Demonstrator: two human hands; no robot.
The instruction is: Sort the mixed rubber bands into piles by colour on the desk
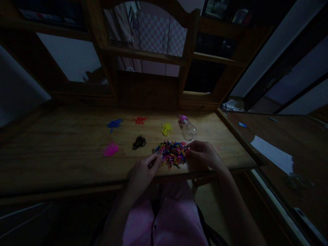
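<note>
A mixed heap of small coloured rubber bands (171, 153) lies near the table's front edge, between my two hands. My left hand (146, 169) is at the heap's left side, with thumb and forefinger pinched together. On the right side, my right hand (203, 153) touches the heap with its fingertips closed. Whatever either pinch holds is too small and dark to make out. Sorted by colour, separate little piles lie beyond and to the left: yellow bands (166, 129), black bands (139, 142), red bands (140, 120), blue bands (114, 124) and pink bands (111, 149).
A clear bulb-shaped bottle (189, 130) with a pink cap lies behind the heap, close to my right hand. The wooden table (64, 147) backs onto a shelf unit (148, 90). Further right, a lower brown surface holds a white paper (272, 154).
</note>
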